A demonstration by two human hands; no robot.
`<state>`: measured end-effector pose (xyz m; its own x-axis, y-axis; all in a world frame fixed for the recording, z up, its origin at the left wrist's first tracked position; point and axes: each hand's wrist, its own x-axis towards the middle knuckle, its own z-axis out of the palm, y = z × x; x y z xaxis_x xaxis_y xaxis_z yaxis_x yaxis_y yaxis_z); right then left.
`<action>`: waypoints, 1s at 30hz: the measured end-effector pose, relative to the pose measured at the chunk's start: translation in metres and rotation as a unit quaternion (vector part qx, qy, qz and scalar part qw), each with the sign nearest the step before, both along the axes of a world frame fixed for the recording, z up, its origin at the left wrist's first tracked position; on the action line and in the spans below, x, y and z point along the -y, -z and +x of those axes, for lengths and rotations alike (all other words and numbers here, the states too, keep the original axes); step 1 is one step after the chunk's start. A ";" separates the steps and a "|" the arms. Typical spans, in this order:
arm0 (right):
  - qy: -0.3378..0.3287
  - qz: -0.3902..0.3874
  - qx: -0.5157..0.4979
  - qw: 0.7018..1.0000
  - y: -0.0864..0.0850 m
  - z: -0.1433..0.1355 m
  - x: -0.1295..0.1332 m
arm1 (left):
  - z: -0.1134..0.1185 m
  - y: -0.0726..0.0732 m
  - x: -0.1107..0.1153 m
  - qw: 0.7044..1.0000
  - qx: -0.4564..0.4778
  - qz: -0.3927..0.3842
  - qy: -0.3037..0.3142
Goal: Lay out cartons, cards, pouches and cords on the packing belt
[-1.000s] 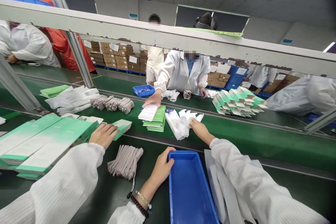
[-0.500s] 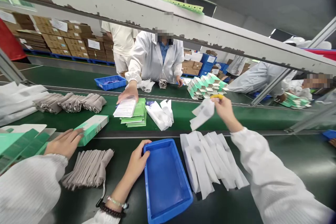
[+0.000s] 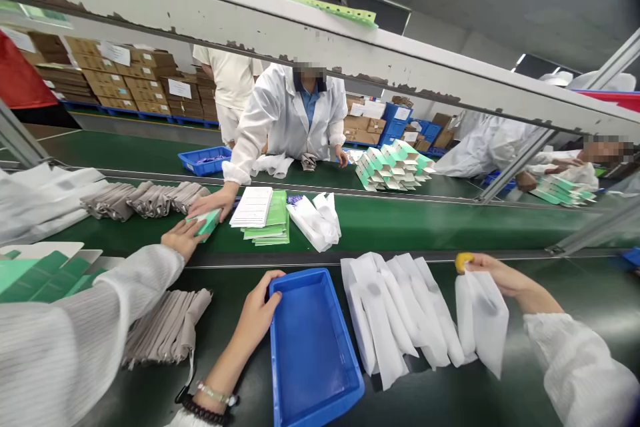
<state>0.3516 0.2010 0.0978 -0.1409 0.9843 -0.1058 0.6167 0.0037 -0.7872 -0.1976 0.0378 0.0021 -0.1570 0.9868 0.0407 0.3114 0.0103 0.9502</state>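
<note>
My left hand grips the upper left rim of a blue plastic tray, with the thumb over the edge. A beaded bracelet and a dark one circle that wrist. Out to the right, my right hand pinches a white soft pouch by its top, a yellow cover on one fingertip. The pouch hangs at the right end of a row of similar white pouches, which lie overlapping beside the tray. A dark round spot shows on the held pouch.
Left of me, another person's hand touches a green box, as does the hand of a person opposite. Grey folded pouches lie left of my wrist. White cards and green booklets sit on the belt. A metal beam crosses overhead.
My right hand has brought the white pouch rightward and down from over the belt. The neighbour's hand has pushed the green box forward; the opposite person's hand has left the cards for it.
</note>
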 end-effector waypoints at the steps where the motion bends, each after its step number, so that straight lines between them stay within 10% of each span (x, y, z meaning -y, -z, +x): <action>1: -0.007 -0.015 0.005 1.000 0.012 -0.003 -0.003 | 0.000 0.000 0.000 1.000 -0.002 0.001 0.001; 6: -0.012 -0.023 0.048 0.999 0.053 -0.028 -0.026 | 0.000 0.000 0.001 1.000 0.005 0.006 -0.002; 11: 0.040 0.128 0.153 0.979 0.043 -0.080 -0.056 | 0.001 0.000 0.003 1.000 0.018 0.011 0.006; 17: -0.152 0.249 0.200 0.935 0.017 -0.246 -0.092 | 0.002 -0.003 0.005 1.000 0.023 0.009 0.003; 23: -0.259 0.223 0.328 0.881 0.045 -0.399 -0.128 | 0.001 -0.007 0.006 1.000 0.017 0.004 0.004; 30: -0.215 0.168 0.428 0.862 0.079 -0.365 -0.147 | -0.002 0.001 0.007 1.000 0.025 -0.016 -0.003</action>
<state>-0.0131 0.3478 0.0186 -0.5123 0.8559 -0.0710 0.8555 0.5159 0.0455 -0.1995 0.0313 0.0008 -0.1636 0.9865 0.0007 0.2634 0.0430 0.9637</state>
